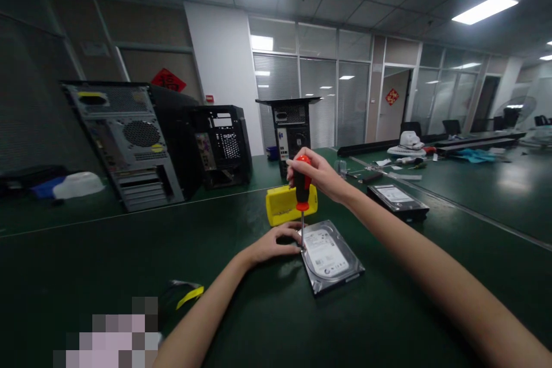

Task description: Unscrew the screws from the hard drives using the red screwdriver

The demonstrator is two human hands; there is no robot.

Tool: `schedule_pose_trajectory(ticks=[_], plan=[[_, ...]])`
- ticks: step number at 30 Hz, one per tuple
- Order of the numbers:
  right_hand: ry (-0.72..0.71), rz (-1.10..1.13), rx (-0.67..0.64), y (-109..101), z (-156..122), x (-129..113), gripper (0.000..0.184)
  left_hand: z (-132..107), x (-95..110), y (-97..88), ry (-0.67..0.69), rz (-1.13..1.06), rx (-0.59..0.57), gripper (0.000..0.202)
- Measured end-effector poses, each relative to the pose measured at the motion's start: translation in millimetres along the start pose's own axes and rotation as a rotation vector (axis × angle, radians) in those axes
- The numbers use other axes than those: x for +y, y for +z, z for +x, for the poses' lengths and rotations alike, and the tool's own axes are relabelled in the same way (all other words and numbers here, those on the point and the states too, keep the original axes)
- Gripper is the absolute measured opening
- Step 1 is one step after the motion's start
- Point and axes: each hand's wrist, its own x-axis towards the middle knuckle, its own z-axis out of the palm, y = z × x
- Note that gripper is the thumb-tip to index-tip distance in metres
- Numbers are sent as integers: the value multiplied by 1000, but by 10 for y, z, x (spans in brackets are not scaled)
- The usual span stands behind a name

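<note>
A silver hard drive [328, 253] with a white label lies flat on the green table, turned at a slant. My right hand [314, 171] is closed around the black and red handle of a screwdriver [303, 187], which stands upright. Its shaft runs down to the left edge of the drive, where the tip meets a small spot that may be a screw. By that same edge my left hand [276, 243] rests with thumb and fingers apart, touching the drive near the tip. Just behind the drive sits an open yellow box [281, 207] with small dark bits inside.
A second hard drive [397, 201] lies to the right. Computer cases [129, 144] stand at the back left, another [293, 126] behind the yellow box. Tools [371, 175] and a white cap-like item [409, 142] lie at the far right. A cable with a yellow tag [190, 296] is at front left.
</note>
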Motion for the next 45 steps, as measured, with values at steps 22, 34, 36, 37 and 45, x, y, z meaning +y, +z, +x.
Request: schedule_pose_trajectory(ticks=[22,34,36,37,45], plan=[[74,-178,-86,-135,-25,-160,28,-6,111,-6,-40,25,24,40],[127,-94,-142,-236,-66,-196,23,3,-5,82,-44,-54,82,65],[150,-84,-141,-264,-83,-204,19,-7,-5,99,-35,-58,79,64],[156,-82,-134,-277,-92,-205,18,-12,-4,106,-28,-60,82,63],[154,-219,-111,-359,-130,-228,23,-24,29,124,-39,-90,72,58]])
